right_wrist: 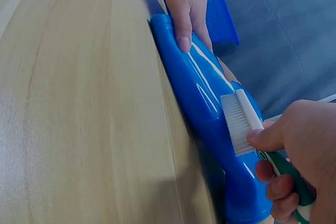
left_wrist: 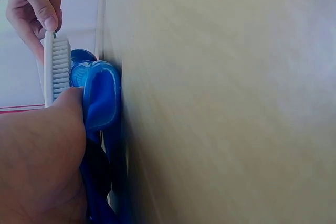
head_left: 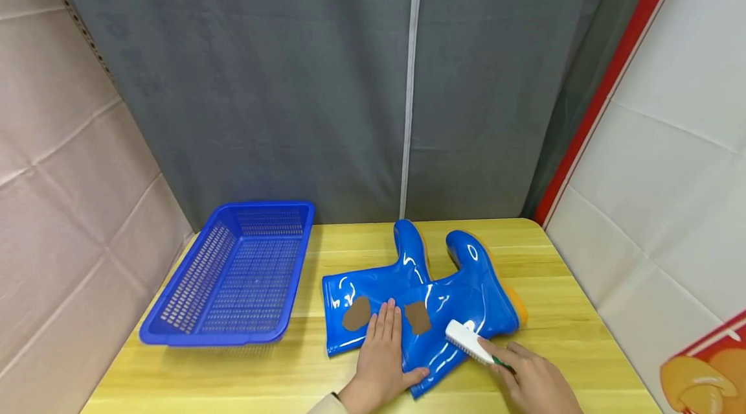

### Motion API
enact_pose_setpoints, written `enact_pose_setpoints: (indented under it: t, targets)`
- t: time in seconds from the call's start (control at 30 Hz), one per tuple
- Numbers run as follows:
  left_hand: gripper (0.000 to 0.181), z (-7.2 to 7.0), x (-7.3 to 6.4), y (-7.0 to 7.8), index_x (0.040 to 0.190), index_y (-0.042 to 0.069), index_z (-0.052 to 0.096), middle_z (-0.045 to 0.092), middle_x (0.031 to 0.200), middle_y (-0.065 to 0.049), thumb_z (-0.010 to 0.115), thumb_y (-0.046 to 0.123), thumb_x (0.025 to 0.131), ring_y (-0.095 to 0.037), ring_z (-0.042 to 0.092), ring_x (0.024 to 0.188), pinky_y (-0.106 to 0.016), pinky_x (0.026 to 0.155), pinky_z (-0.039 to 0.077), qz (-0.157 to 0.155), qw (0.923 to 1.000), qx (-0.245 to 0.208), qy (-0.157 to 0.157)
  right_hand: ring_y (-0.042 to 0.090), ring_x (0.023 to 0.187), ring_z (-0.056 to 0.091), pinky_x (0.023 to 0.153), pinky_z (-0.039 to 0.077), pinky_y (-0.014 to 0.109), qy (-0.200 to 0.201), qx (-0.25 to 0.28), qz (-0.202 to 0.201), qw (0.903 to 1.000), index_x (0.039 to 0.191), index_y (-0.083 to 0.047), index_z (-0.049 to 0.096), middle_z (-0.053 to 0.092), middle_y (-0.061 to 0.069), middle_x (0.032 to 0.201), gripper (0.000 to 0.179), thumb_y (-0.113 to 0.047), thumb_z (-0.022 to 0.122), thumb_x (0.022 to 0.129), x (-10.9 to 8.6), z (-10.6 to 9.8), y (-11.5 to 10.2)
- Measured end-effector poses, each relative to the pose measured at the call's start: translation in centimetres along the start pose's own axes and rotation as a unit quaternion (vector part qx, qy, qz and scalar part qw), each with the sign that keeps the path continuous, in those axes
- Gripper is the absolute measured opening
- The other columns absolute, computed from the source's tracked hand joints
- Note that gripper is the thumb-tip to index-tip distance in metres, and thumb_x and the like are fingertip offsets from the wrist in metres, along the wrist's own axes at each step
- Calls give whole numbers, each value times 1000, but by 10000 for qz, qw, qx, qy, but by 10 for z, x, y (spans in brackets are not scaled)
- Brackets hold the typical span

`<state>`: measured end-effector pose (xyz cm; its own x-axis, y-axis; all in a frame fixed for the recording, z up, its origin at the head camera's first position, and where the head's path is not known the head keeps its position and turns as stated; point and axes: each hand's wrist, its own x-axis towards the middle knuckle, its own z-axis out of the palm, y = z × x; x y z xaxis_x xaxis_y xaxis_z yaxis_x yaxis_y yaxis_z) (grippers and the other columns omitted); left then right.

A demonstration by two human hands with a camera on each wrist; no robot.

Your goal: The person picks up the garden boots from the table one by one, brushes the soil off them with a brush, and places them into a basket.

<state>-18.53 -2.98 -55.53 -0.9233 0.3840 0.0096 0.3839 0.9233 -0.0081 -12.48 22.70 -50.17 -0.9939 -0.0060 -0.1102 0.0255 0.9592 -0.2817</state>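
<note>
Two glossy blue rain boots lie on their sides, the right boot (head_left: 451,297) partly over the left boot (head_left: 370,281). Each shaft bears a brown patch, the left patch (head_left: 357,314) and the right patch (head_left: 418,317). My left hand (head_left: 381,359) presses flat on the shafts between the patches, thumb spread over the right boot. A white scrub brush (head_left: 464,339) with a green handle is gripped in my right hand (head_left: 533,378). Its pale bristles (right_wrist: 236,124) face the right boot's shaft; whether they touch it I cannot tell.
A blue plastic basket (head_left: 300,271) with perforated walls stands on the left of the wooden table (head_left: 542,278). Behind the table hangs a grey curtain (head_left: 291,90). White panels close in both sides, the right panel (head_left: 670,194) with a red edge.
</note>
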Motion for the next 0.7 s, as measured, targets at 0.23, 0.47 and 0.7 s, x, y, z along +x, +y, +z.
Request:
enact_pose_setpoints:
  t: [0.23, 0.47, 0.7]
  targets:
    - [118, -1, 0, 0, 152, 8, 12, 8, 161, -13, 26, 92, 70, -29, 10, 150, -45, 120, 21, 21, 10000, 2, -41, 15, 88, 61, 82, 54, 47, 99, 64, -70, 9999, 127, -51, 51, 67, 2, 114, 48, -30, 66, 86, 2, -3, -5]
    - [118, -1, 0, -1, 152, 8, 12, 8, 161, -13, 23, 92, 70, -29, 10, 150, -45, 121, 21, 64, 9999, 103, -25, 4, 70, 48, 63, 43, 20, 875, -128, -555, 9945, 134, -51, 43, 53, -11, 87, 56, -26, 64, 89, 15, -8, -30]
    - [119, 1, 0, 0, 151, 7, 16, 11, 161, -13, 21, 93, 69, -29, 12, 150, -45, 120, 21, 63, 9999, 145, 33, 2, 60, 38, 58, 35, 16, 900, -650, -1167, 9869, 133, -53, 42, 49, -13, 78, 50, -33, 60, 91, 37, -2, -53]
